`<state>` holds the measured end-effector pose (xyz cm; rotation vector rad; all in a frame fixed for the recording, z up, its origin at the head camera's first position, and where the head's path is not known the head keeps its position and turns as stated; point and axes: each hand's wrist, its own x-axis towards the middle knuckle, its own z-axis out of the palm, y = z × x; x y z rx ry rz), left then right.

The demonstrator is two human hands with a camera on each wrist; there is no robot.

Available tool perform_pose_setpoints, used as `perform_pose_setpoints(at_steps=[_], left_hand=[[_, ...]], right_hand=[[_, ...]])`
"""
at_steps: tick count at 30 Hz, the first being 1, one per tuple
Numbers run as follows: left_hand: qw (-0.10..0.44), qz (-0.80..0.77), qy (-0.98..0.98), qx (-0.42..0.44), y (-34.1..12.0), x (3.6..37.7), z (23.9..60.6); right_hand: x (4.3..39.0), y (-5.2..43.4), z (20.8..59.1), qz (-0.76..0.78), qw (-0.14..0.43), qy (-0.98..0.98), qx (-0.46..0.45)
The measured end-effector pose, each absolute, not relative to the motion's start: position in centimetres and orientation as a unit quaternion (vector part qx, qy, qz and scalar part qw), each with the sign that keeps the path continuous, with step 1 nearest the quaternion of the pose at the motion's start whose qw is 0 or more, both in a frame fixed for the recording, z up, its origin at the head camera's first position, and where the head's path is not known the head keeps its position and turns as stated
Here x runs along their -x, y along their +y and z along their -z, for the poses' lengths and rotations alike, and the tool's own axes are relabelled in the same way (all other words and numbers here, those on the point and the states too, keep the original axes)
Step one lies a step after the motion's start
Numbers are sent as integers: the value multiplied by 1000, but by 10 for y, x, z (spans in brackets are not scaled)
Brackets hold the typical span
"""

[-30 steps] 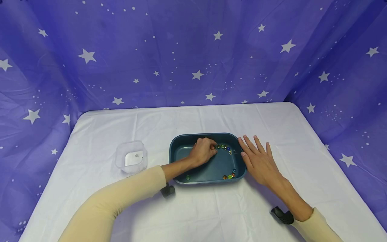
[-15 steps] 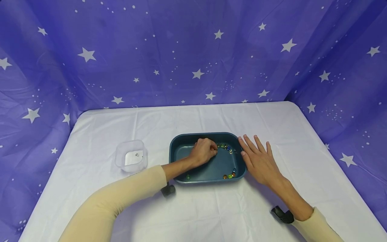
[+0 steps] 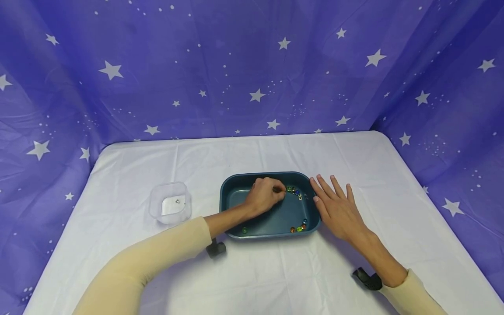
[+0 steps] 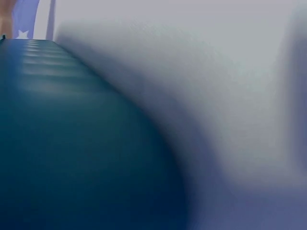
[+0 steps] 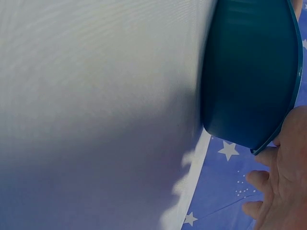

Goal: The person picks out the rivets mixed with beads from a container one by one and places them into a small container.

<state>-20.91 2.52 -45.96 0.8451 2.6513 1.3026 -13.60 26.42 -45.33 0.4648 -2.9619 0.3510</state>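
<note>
I am pinching a marble (image 3: 284, 189) with curled left hand (image 3: 263, 197) fingers near the tray (image 3: 236, 181)'s far wall; the spread, flat right hand (image 3: 337, 211) is bracing its right rim.

- One dark teal rectangular plastic tray (image 3: 232, 205) with rounded corners, near the middle of the white-covered table (image 3: 275, 271).
- One small clear square plastic container (image 3: 170, 202), toward the table's left edge.
- One tiny object (image 3: 178, 201) inside the clear container, too small to identify.
- Small coloured glass marbles in the tray, in three spots: a row of about five (image 3: 295, 191) along the far wall, a cluster of about four (image 3: 299, 228) in the near right corner, and a single green one (image 3: 244, 229) by the near wall. Exact counts are hard to tell.
- Two hands: one left hand (image 3: 263, 197) and one right hand (image 3: 337, 210).
</note>
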Motion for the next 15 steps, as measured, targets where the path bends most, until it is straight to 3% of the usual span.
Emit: perform_pose_setpoints(at_steps=[15], left_hand=[[9,-545,791,-277,10,205,444]], right_hand=[[135,263,452,-117,59,-979,-153]])
